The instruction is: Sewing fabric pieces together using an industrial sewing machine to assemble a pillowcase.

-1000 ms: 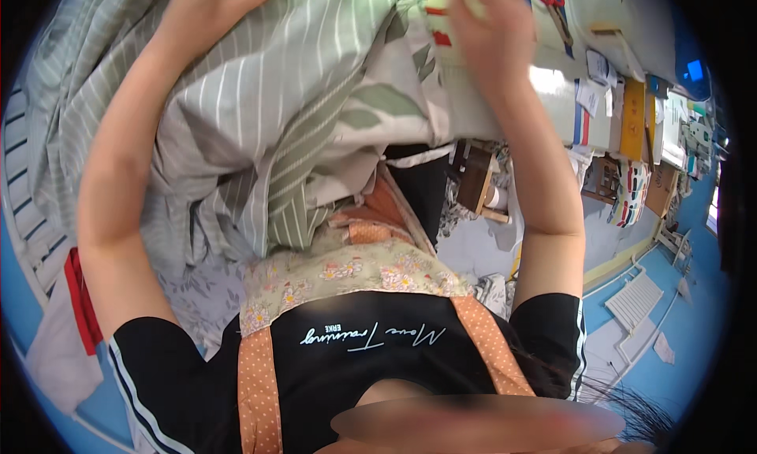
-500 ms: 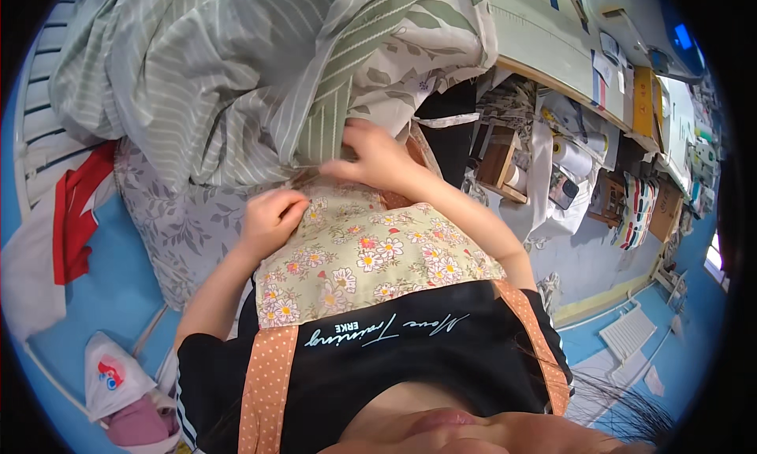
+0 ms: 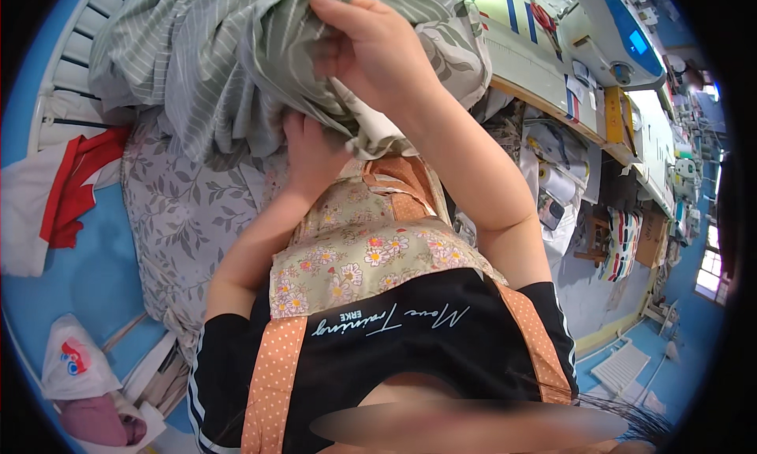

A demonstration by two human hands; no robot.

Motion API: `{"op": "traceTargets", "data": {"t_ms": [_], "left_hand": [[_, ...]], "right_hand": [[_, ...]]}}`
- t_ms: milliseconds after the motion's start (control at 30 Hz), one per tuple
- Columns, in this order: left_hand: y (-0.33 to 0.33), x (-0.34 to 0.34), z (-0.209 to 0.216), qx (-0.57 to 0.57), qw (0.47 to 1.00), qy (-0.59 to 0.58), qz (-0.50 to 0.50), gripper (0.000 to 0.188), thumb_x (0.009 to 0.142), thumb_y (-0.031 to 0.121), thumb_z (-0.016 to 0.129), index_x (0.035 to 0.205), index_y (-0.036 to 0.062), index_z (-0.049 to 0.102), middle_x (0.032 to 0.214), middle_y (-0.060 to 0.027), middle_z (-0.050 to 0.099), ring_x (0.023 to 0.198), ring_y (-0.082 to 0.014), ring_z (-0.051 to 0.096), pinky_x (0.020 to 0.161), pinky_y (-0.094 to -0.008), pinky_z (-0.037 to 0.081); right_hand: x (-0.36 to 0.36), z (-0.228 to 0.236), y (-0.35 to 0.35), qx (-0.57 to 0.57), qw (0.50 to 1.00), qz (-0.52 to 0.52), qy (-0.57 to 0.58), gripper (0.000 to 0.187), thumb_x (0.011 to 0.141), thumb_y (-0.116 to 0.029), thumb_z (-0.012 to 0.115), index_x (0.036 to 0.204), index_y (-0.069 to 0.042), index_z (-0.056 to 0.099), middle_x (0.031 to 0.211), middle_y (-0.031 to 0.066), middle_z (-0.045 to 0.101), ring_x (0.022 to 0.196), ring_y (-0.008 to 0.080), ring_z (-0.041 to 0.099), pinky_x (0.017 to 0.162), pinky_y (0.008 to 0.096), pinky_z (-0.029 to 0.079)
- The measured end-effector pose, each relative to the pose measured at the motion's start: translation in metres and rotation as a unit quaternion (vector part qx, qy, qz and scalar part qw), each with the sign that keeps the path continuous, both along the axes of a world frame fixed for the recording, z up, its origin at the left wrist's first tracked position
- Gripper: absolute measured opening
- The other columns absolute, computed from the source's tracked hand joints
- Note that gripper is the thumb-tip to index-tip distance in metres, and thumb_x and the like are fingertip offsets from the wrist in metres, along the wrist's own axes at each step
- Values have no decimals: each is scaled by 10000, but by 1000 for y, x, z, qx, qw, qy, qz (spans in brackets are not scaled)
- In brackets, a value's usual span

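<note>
A large piece of green-grey striped fabric (image 3: 189, 68) with white lines lies heaped in front of me. My right hand (image 3: 378, 56) is raised over its near right part, gripping a fold between the fingers and a blurred thumb. Lower and to the left, my left hand (image 3: 311, 154) holds the near edge of the same fabric, its fingertips partly hidden in the folds. A white leaf-printed fabric (image 3: 449, 48) shows on the right of the heap. Between my hands and the floral apron (image 3: 363, 257) hangs a pale cloth edge (image 3: 378, 135).
Grey leaf-printed fabric (image 3: 189, 194) drapes down on the left, beside a white slatted rack (image 3: 67, 72). To the right stands a worktable (image 3: 512, 56) with red-handled scissors (image 3: 544, 20) and a sewing machine (image 3: 623, 28). A white plastic bag (image 3: 79, 359) lies at the lower left.
My right hand has moved up and away, drawing the striped fabric with it. My left hand has moved up and right from the apron onto the fabric edge. The heap's folds have shifted.
</note>
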State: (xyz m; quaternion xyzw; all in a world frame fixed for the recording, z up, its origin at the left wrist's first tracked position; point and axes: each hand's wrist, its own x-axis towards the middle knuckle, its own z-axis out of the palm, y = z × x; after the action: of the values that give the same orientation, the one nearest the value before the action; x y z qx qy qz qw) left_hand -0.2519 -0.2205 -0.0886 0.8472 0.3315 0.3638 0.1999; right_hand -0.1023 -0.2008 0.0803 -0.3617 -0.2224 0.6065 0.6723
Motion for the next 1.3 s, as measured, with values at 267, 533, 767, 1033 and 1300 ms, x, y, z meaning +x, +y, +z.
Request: {"op": "traceTargets", "data": {"t_ms": [267,533,767,1033,1300], "left_hand": [[-14,-11,6,17,984,-158,-85,906,727,360,890,1427,2,439,1403,-249,440,1313,-441,416,1114,-510,354],[14,0,36,-510,816,-240,-128,563,889,102,728,1380,-64,511,1282,-139,625,1094,-259,622,898,-357,521],[17,13,23,-276,932,-159,-173,375,957,20,626,1331,38,629,1108,-41,707,953,-103,635,782,-252,517],[21,5,40,-499,831,-236,-63,321,1028,30,535,1336,38,623,1168,-40,682,1020,-109,619,850,-273,521],[108,-340,141,-19,954,-259,149,213,994,41,586,1186,-43,623,1147,-124,658,1016,-208,641,921,-370,541]], "right_hand": [[-6,62,15,27,996,-18,83,149,1066,-211,575,1037,-67,604,934,76,682,837,225,671,754,380,555],[-1,77,25,57,994,-15,94,156,1077,-194,545,1007,-68,607,880,57,666,814,208,660,730,355,553],[20,90,27,113,990,14,87,176,1082,-157,517,996,-37,612,869,92,688,776,215,696,686,343,599],[34,95,24,128,989,-23,68,189,1088,-159,503,1020,-24,617,847,111,702,767,207,714,670,313,615],[31,72,11,16,999,2,-52,196,1065,-196,566,1078,-15,640,955,150,740,845,283,726,806,457,612]]}}
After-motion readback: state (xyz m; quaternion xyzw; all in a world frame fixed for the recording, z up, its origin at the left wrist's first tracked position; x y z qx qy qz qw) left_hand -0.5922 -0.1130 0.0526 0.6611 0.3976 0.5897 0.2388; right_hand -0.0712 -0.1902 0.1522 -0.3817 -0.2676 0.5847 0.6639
